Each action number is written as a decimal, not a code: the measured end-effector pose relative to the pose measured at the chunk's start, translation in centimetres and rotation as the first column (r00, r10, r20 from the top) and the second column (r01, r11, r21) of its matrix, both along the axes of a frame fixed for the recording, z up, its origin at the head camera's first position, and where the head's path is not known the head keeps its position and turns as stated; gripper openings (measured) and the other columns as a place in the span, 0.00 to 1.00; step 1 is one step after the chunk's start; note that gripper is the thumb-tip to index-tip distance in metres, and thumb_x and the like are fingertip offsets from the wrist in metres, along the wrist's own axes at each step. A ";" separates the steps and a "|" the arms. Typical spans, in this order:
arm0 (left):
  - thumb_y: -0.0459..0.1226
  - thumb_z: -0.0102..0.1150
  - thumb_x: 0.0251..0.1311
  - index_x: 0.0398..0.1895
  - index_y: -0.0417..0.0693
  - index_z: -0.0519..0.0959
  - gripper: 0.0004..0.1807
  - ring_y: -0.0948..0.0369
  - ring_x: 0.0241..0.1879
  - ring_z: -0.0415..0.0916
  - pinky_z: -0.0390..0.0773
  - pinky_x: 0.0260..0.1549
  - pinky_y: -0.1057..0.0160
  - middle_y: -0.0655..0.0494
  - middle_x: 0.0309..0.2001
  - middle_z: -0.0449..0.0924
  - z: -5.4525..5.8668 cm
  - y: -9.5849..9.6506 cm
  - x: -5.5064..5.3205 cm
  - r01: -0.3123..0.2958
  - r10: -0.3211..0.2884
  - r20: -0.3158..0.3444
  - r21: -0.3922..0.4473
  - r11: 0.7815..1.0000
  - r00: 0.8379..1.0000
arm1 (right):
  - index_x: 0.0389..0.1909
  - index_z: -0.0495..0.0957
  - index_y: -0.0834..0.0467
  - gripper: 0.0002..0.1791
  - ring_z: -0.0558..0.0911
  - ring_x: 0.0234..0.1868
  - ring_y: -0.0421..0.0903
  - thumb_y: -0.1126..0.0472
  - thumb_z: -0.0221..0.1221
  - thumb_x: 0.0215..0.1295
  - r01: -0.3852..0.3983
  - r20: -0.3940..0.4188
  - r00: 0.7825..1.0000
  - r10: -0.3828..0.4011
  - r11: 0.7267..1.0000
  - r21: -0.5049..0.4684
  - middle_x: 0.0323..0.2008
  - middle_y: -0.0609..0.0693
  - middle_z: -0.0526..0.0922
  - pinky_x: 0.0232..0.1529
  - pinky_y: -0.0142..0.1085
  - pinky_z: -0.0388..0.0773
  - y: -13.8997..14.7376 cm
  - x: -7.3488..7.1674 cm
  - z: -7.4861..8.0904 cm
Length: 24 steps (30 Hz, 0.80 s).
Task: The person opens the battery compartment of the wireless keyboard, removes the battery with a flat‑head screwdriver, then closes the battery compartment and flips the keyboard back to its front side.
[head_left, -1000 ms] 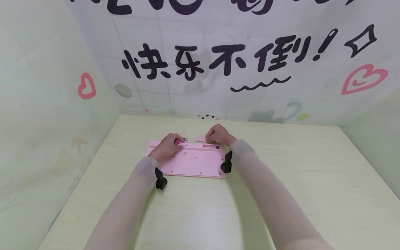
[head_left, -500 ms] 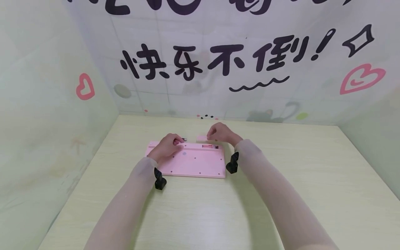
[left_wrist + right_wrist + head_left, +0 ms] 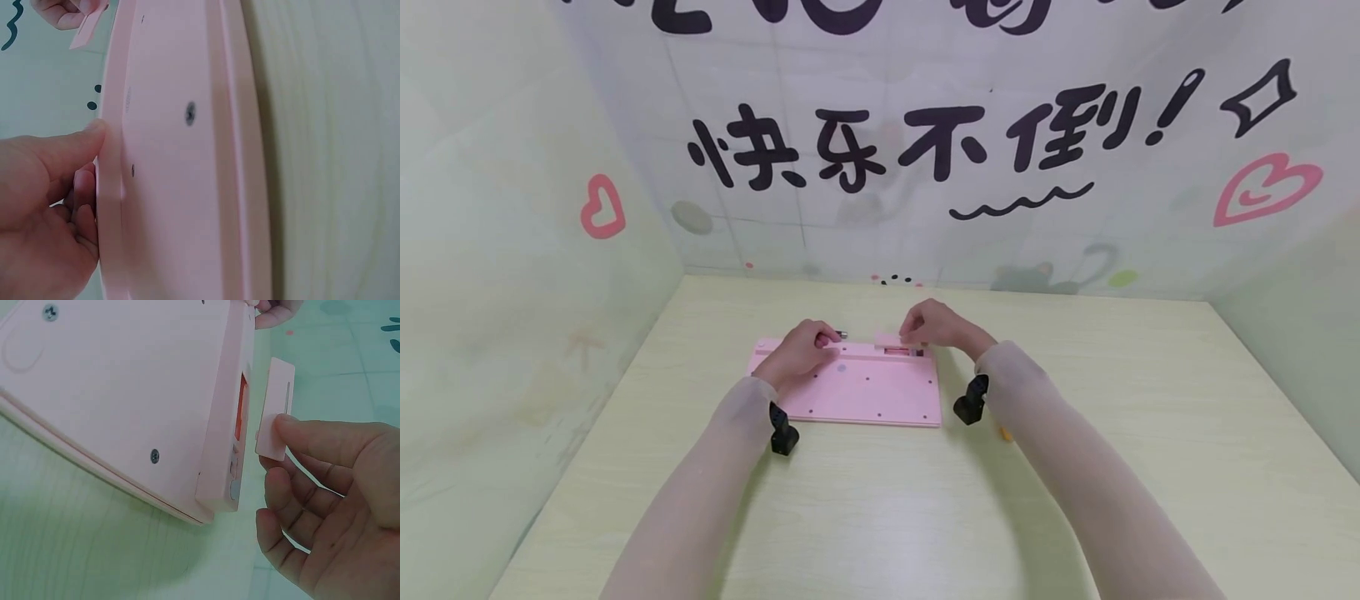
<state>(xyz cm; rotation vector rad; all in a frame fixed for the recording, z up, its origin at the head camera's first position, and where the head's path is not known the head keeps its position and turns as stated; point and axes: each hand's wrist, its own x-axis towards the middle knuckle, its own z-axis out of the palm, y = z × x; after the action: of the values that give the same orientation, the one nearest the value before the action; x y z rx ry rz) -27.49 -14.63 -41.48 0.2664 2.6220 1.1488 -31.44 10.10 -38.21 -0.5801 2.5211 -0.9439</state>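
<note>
A pink keyboard point(image 3: 880, 396) lies underside up on the table, with small screws point(image 3: 154, 456) dotting its bottom. At its far edge my left hand point(image 3: 801, 350) grips the raised rim, thumb on top and fingers curled behind it. Between thumb and fingers, my right hand point(image 3: 936, 323) pinches a flat pink battery cover point(image 3: 275, 409). In the right wrist view the cover stands a small gap away from the open battery compartment point(image 3: 241, 412), where something red shows inside. From the head, the cover overlaps the compartment's far side.
A small silver and dark cylinder point(image 3: 842, 334) lies behind the keyboard, beside the left fingertips. Part of an orange object point(image 3: 1006, 433) peeks out from under the right sleeve. A printed cloth wall point(image 3: 880, 225) stands at the table's back, with side walls left and right.
My right hand lifted the battery cover from behind the keyboard, shifted slightly right, then brought it toward the compartment. The left hand stayed on the rim. The orange object came into sight.
</note>
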 end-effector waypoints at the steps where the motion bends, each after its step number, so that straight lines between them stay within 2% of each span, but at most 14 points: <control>1: 0.32 0.54 0.61 0.48 0.40 0.75 0.12 0.56 0.38 0.62 0.63 0.37 0.61 0.49 0.37 0.65 0.0 0.0 0.0 -0.001 0.001 0.002 -0.001 1.000 1.000 | 0.33 0.79 0.65 0.04 0.74 0.25 0.44 0.68 0.60 0.58 0.002 0.005 1.000 -0.002 1.000 0.001 0.26 0.52 0.79 0.29 0.34 0.73 0.1 0.1 0.0; 5: 0.32 0.54 0.61 0.48 0.41 0.74 0.12 0.55 0.39 0.62 0.63 0.38 0.61 0.49 0.39 0.65 0.1 0.1 0.1 -0.006 0.007 0.008 -0.002 1.000 1.000 | 0.33 0.80 0.65 0.04 0.74 0.26 0.45 0.67 0.60 0.58 0.004 0.009 1.000 -0.004 1.000 0.009 0.26 0.51 0.79 0.29 0.33 0.72 0.3 0.2 -0.1; 15: 0.32 0.54 0.61 0.47 0.40 0.75 0.11 0.55 0.38 0.62 0.63 0.38 0.61 0.49 0.37 0.64 0.4 0.1 0.3 -0.009 0.009 -0.004 0.007 1.000 1.000 | 0.34 0.80 0.66 0.05 0.73 0.25 0.43 0.68 0.59 0.58 0.049 0.054 0.997 -0.050 0.999 0.014 0.26 0.52 0.80 0.34 0.38 0.74 1.1 0.4 -0.5; 24: 0.31 0.53 0.61 0.46 0.40 0.75 0.11 0.55 0.38 0.61 0.62 0.38 0.61 0.48 0.37 0.64 0.5 0.1 0.2 -0.010 0.010 0.003 0.007 1.000 1.000 | 0.34 0.82 0.66 0.06 0.75 0.26 0.42 0.68 0.61 0.57 0.060 0.024 0.998 -0.061 0.998 0.021 0.27 0.51 0.82 0.33 0.35 0.74 1.1 0.6 -0.9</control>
<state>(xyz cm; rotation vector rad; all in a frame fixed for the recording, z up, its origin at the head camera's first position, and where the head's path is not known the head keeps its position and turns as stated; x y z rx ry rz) -27.27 -14.50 -41.02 0.2536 2.6205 1.1608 -30.83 11.20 -39.12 -0.4857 2.5367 -0.9394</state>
